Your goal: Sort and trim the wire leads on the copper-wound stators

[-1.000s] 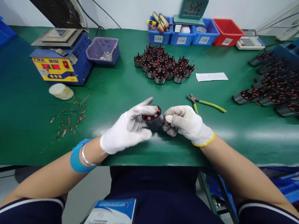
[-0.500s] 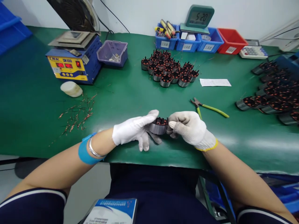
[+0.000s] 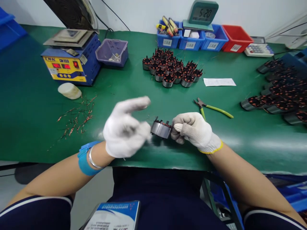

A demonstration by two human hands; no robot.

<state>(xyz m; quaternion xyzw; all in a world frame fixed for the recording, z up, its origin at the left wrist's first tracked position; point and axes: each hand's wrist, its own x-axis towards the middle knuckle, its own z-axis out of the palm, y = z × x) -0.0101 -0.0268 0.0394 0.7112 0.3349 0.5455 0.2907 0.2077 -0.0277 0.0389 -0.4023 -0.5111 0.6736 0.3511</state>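
Observation:
A motor stator point(image 3: 161, 129), a grey metal ring with black posts and copper windings, is held slightly tilted above the green table near its front edge. My right hand point(image 3: 190, 130), in a white knitted glove with a yellow cuff, pinches its right side between thumb and fingers. To its left is my left hand point(image 3: 126, 129), also white-gloved and blurred by motion. The thumb and forefinger there are spread apart, with nothing visible between them. Green-handled cutting pliers point(image 3: 219, 111) lie beyond my right hand.
Grouped stators point(image 3: 168, 80) stand at the back middle, and more stators point(image 3: 255, 102) at the right. Copper wire scraps point(image 3: 76, 119) lie left, near a white round pad point(image 3: 69, 91) and a blue-yellow control box point(image 3: 67, 70). A paper slip point(image 3: 219, 82) and a red bin point(image 3: 236, 38) are farther back.
My left hand has come off the stator and moved left, turning and spreading its thumb and forefinger. The stator now tilts a little in my right hand, which has kept its hold.

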